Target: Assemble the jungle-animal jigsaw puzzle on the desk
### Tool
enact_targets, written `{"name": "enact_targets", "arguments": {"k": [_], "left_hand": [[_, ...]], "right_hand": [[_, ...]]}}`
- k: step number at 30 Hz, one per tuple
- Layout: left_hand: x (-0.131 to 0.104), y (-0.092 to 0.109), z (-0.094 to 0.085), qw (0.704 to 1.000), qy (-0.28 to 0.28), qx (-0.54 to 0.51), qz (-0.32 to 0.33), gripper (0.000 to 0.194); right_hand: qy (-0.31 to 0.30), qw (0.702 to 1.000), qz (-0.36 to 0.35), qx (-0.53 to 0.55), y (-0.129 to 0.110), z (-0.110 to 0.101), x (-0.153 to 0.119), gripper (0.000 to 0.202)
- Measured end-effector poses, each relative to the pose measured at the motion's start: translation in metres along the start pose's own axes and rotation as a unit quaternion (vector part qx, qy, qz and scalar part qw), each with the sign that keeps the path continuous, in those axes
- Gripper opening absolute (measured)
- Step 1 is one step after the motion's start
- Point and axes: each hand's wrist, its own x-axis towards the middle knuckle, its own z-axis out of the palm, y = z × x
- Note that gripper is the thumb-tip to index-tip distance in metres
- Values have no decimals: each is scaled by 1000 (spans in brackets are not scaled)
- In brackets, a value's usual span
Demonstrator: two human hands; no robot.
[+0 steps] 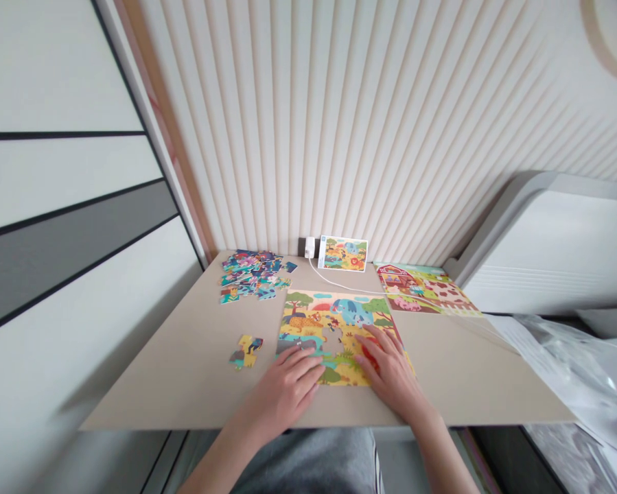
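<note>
An animal puzzle picture (339, 329) lies flat on the beige table (184, 384), showing an elephant, a leopard, a hippo and trees. My left hand (292, 384) rests on its lower left corner, fingers stretched out. On the lower right part of the picture lies my right hand (388, 367), fingers spread, partly covering a red-orange animal. Neither hand grips anything. A few joined yellow and teal puzzle pieces (246, 351) lie to the left of the picture, apart from my left hand.
Dark, colourful puzzle pieces (257, 273) are heaped at the back left. A reference card (343, 253) leans against the wall beside a white plug (309, 247) and cable. At the back right lies a farm puzzle (426, 291); clear plastic (570, 350) sits off the right edge.
</note>
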Motion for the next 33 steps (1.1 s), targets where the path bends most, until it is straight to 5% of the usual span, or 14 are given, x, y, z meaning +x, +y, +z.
{"name": "enact_targets", "arguments": {"k": [6, 11, 19, 25, 33], "left_hand": [[-59, -60, -34, 981, 19, 119, -151, 41], [-88, -90, -50, 976, -4, 93, -196, 56], [-78, -99, -51, 970, -18, 74, -229, 63], [-81, -98, -50, 971, 23, 111, -210, 60], [-63, -77, -39, 954, 155, -50, -252, 18]], "right_hand": [[93, 991, 96, -17, 65, -9, -29, 35], [117, 978, 170, 4, 95, -5, -45, 38], [90, 987, 134, -26, 84, 1, -40, 37], [94, 986, 139, -26, 88, 3, -43, 36], [94, 986, 133, -23, 88, 4, -43, 36]]}}
